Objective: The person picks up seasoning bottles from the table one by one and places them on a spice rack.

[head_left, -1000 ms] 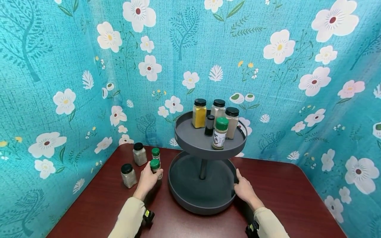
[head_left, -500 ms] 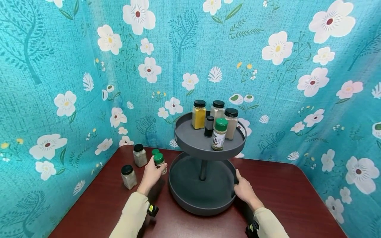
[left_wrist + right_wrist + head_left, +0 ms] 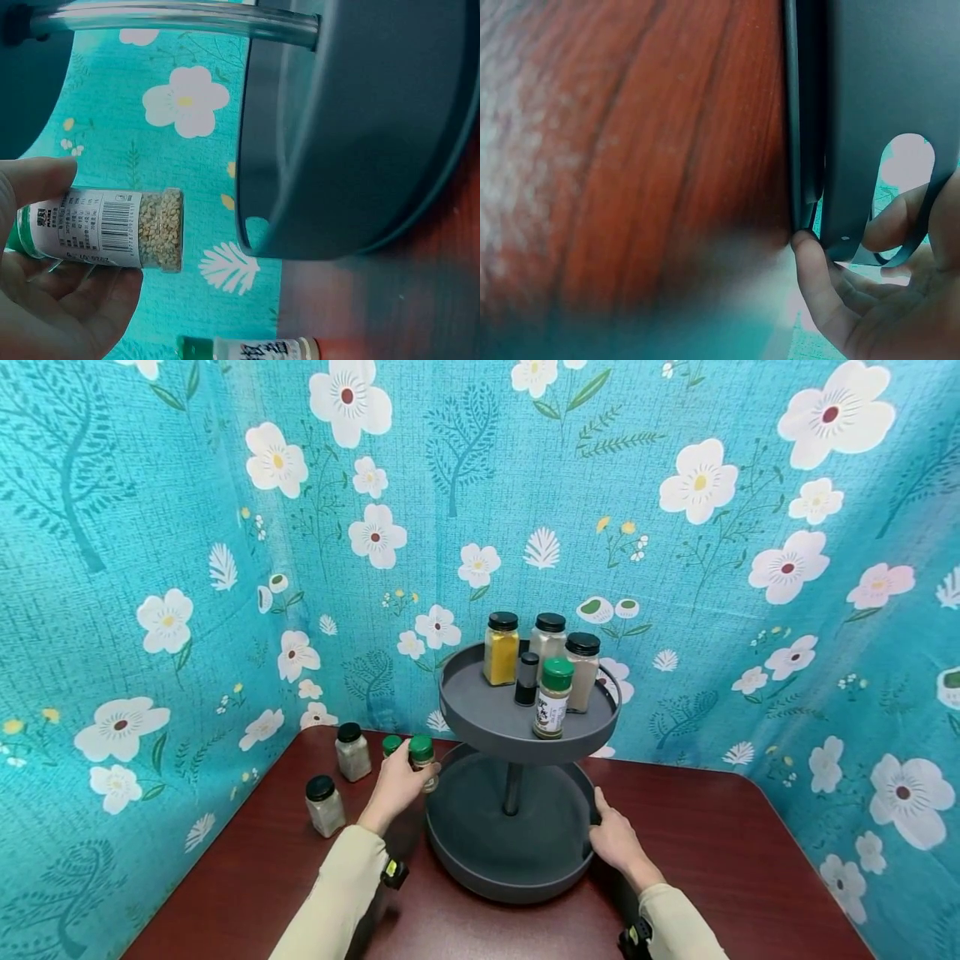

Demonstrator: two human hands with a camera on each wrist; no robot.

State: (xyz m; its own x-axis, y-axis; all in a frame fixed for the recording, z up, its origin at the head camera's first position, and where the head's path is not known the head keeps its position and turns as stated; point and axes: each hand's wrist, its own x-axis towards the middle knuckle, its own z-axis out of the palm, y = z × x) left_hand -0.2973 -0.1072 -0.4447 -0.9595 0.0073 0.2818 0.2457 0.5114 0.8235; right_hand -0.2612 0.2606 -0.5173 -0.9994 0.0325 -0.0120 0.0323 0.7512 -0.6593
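Observation:
My left hand (image 3: 395, 783) grips a green-capped spice jar (image 3: 112, 229), with tan granules and a barcode label, just off the left rim of the grey two-tier rack (image 3: 517, 891). In the left wrist view the jar lies between thumb and fingers, its base toward the rack's lower tray. My right hand (image 3: 617, 839) holds the lower tray's right wall; the right wrist view shows a digit through the oval handle slot (image 3: 907, 161) and fingers at the tray's underside. Behind the left hand stands another green-capped jar (image 3: 259, 349), mostly hidden in the head view.
Two black-capped jars, the rear one (image 3: 353, 753) and the front one (image 3: 326, 808), stand on the left of the dark red table (image 3: 697, 852). The upper tray (image 3: 480, 714) carries several jars, among them a yellow one (image 3: 501, 653) and a green-capped one (image 3: 551, 710). A floral curtain hangs behind.
My left hand has lifted the green-capped jar off its place beside the other one and carried it right, to the rack's left edge. The right hand stays on the tray.

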